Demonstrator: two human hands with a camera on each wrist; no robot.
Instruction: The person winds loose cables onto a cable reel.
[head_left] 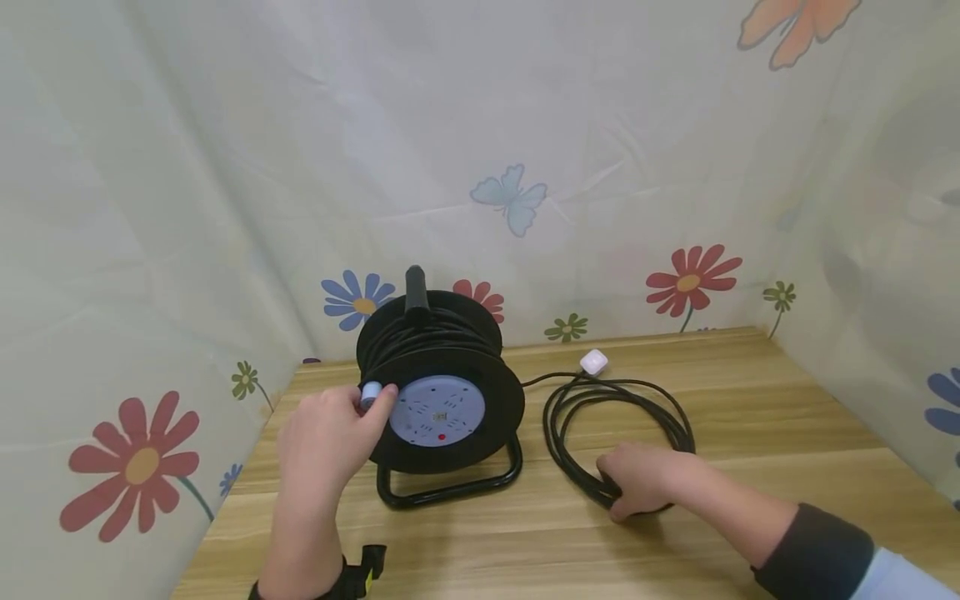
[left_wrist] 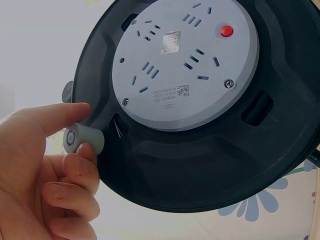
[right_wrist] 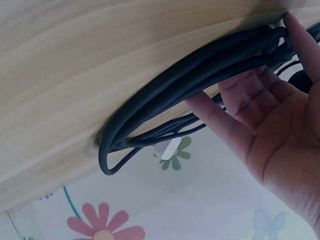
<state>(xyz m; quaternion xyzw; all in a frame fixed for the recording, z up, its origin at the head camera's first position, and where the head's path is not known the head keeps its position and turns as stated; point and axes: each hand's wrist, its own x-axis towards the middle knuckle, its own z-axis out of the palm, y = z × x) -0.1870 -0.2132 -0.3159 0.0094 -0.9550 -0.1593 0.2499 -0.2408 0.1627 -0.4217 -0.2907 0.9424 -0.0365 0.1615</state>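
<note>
A black cable reel (head_left: 512, 392) with a pale blue socket panel (head_left: 450, 412) stands at the left of the table on its tube stand. My left hand (head_left: 337, 429) is at the rim and pinches the reel's small grey-blue knob (left_wrist: 92, 137) between thumb and curled fingers. From the reel, black cable runs right into a loose coil (head_left: 557, 442) lying on the wood. My right hand (head_left: 637, 482) grips the coil's near side, with the thumb on one side of the strands and fingers (right_wrist: 220, 122) under the other.
A white plug (head_left: 593, 362) lies at the coil's far side. The reel's black carrying handle (head_left: 416, 292) sticks up at its top. Flower-printed cloth (head_left: 600, 250) hangs behind and beside the wooden table (head_left: 465, 533).
</note>
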